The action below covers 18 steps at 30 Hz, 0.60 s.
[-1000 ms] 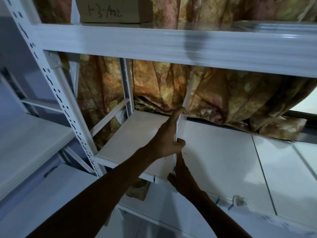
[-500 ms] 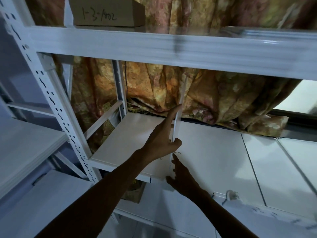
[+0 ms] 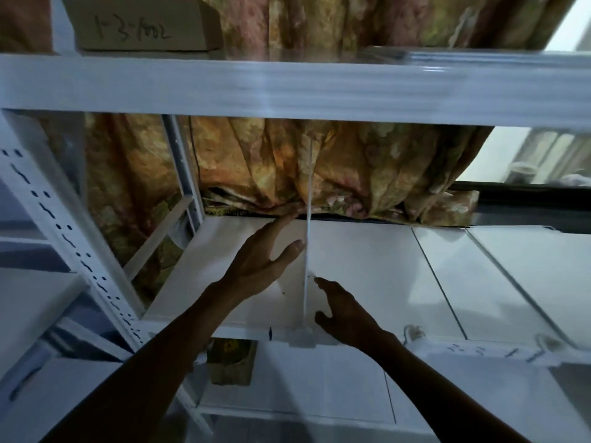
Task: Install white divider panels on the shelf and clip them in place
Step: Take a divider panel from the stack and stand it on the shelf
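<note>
A thin white divider panel [image 3: 308, 225] stands upright, edge-on to me, on the white shelf board [image 3: 367, 266]. A white clip [image 3: 302, 336] sits at its foot on the shelf's front rail. My left hand [image 3: 262, 260] is just left of the panel with fingers straight and spread, holding nothing. My right hand [image 3: 343, 310] hovers just right of the panel near its lower front, fingers relaxed and empty. Neither hand grips the panel.
A white beam [image 3: 287, 87] of the shelf above crosses the view, with a cardboard box [image 3: 144, 24] on top. A patterned curtain [image 3: 351, 167] hangs behind. A perforated upright [image 3: 64, 238] stands left. More clips [image 3: 414, 330] lie on the front rail.
My left hand let go of the panel's edge and opened beside it. My right hand drew back from the panel's base to the right. The panel stands on its own.
</note>
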Motion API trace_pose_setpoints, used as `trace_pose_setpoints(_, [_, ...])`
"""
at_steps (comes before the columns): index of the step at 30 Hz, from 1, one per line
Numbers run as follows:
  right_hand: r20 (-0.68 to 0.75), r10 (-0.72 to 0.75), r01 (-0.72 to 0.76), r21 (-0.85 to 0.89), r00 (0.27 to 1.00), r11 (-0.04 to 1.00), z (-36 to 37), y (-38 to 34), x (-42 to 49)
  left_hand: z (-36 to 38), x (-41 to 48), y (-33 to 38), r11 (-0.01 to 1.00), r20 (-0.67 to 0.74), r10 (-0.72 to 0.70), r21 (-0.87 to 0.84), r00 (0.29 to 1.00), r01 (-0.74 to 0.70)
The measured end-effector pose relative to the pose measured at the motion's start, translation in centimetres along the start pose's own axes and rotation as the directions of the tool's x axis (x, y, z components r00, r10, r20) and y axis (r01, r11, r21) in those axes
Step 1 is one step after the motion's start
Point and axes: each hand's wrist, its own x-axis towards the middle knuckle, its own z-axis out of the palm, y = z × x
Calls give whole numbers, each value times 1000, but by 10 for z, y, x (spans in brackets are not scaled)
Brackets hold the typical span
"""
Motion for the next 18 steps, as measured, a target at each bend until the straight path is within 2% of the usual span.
trace_pose_setpoints(5, [-51,43,-44,-23,998,999,-7,3,-11,8,-17,-29,992,33,-91,89,995,88])
trace_pose_setpoints(9, [-109,49,-53,-36,993,998,-17,10,-23,14,-32,-44,952,189,-106,304,976,44])
trace_pose_setpoints(13, [-168,44,-53,-53,985,997,-31,20,-39,22,-52,-47,917,275,-147,398,950,27])
trace_pose_setpoints(18, [-223,8,-22,-64,975,998,-57,30,-70,38,-71,-30,849,401,-161,523,902,-81])
